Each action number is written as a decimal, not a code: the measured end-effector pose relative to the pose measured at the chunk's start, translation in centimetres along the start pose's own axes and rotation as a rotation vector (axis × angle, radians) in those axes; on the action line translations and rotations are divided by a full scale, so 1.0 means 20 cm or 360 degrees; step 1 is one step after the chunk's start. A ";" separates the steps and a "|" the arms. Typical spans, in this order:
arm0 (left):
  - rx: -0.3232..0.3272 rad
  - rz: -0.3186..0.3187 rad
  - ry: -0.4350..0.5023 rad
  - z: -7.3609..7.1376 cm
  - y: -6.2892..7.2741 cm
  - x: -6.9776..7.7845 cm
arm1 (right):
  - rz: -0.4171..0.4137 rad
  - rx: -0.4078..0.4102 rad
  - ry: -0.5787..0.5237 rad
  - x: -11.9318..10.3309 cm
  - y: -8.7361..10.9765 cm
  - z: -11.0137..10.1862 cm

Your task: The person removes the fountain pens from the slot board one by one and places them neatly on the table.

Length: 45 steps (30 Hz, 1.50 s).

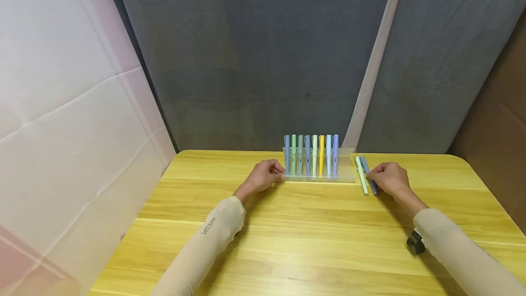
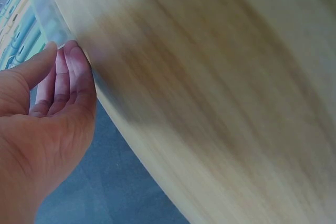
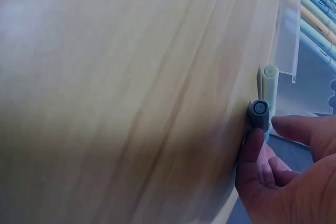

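A clear plastic pen stand stands near the table's back edge with several capped pens upright in a row: blue, green, grey-green, yellow, light blue and purple. My left hand pinches its left front corner between thumb and fingertips, seen also in the left wrist view. Right of the stand, a pale green pen and a dark blue pen lie side by side on the table. My right hand pinches the dark blue pen; in the right wrist view its round end points at the camera.
The wooden table stretches toward me, with rounded back corners. A grey curtain hangs behind it, a white sheet on the left, and a brown panel on the right. Small black gear sits at my right wrist.
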State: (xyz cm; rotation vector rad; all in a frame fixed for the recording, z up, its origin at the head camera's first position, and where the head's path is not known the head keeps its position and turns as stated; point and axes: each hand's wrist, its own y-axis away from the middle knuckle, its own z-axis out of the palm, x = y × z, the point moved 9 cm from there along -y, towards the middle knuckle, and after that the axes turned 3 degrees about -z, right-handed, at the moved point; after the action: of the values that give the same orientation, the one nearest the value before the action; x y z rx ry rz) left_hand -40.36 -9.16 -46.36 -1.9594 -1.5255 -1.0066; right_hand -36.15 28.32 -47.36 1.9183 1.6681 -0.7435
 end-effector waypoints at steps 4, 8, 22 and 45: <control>-0.0009 0.0007 0.0001 0.00 0.00 0.00 | -0.0082 0.0104 0.0046 -0.05 0.01 -0.03; -0.0016 -0.0037 -0.0006 0.00 0.02 -0.04 | -0.0232 0.0208 -0.0024 -0.16 0.02 -0.02; 0.0000 -0.0049 0.0006 -0.01 0.04 -0.07 | -0.0210 -0.0041 -0.0617 -0.38 -0.02 0.23; -0.0012 -0.0012 0.0001 0.00 -0.01 -0.02 | -0.0207 0.0265 -0.0836 -0.38 -0.04 0.14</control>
State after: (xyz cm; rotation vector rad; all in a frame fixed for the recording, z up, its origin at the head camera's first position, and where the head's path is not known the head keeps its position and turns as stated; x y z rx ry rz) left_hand -40.53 -9.37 -46.66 -1.9598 -1.5319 -1.0170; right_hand -37.99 21.11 -44.27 1.5383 1.4367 -1.3403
